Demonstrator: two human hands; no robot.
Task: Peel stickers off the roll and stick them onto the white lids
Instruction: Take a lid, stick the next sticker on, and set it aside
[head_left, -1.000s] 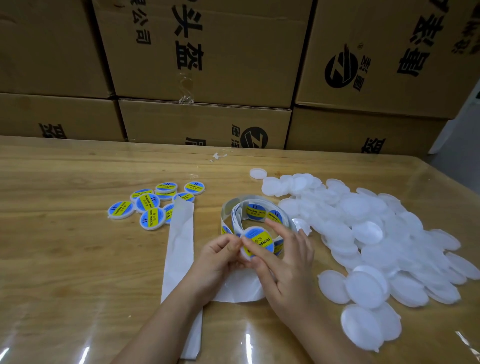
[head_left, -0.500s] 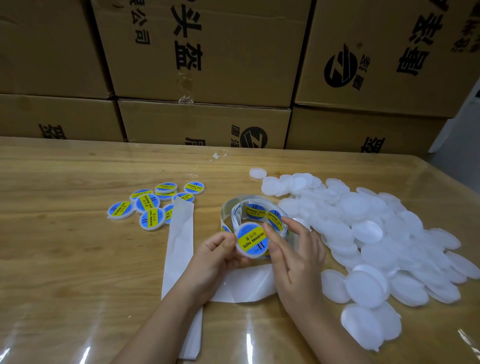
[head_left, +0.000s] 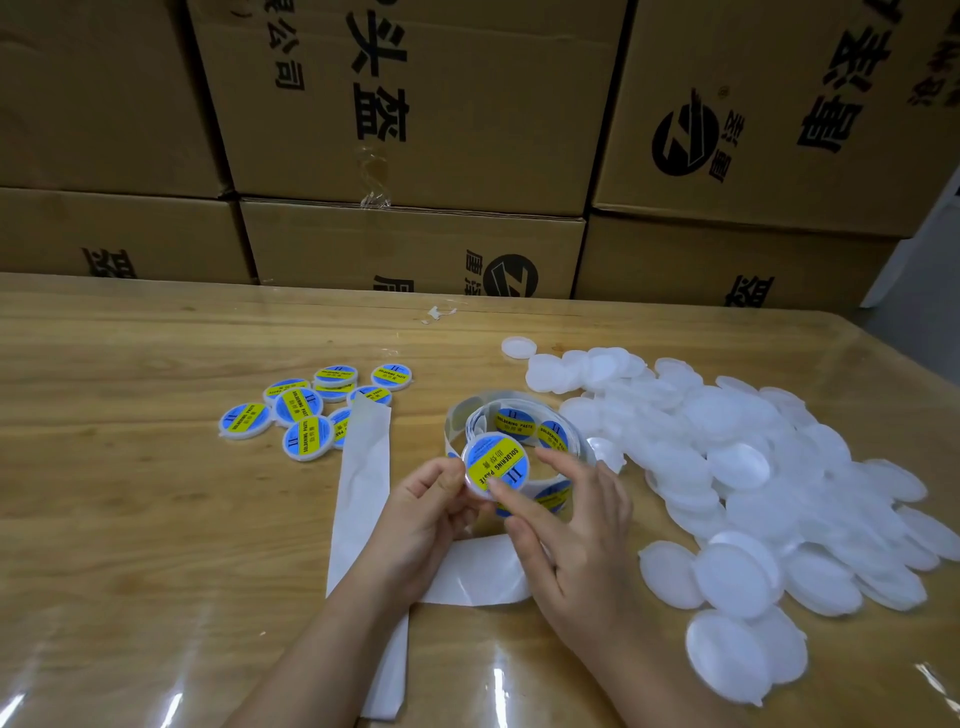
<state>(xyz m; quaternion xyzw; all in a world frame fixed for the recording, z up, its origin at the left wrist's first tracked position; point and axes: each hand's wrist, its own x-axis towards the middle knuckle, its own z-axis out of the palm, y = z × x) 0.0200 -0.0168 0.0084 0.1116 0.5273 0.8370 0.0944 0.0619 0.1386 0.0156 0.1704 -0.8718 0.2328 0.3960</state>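
Counting: six brown cardboard boxes (head_left: 415, 104), one coiled sticker roll (head_left: 511, 421), about nine blue-yellow labelled round lids (head_left: 298, 406) plus one held lid (head_left: 496, 464), plain white round lids (head_left: 737, 467) piling uncountably.

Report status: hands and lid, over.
Left hand pinches stickered lid by its edge. Right hand forefinger presses on its face. Sticker roll just behind, nothing blocking.

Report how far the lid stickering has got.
Done: a small cluster of blue-and-yellow stickered round lids on the left. In hand: the left hand pinches one stickered lid, and the right hand presses its sticker. Left: the large pile of plain white plastic lids.
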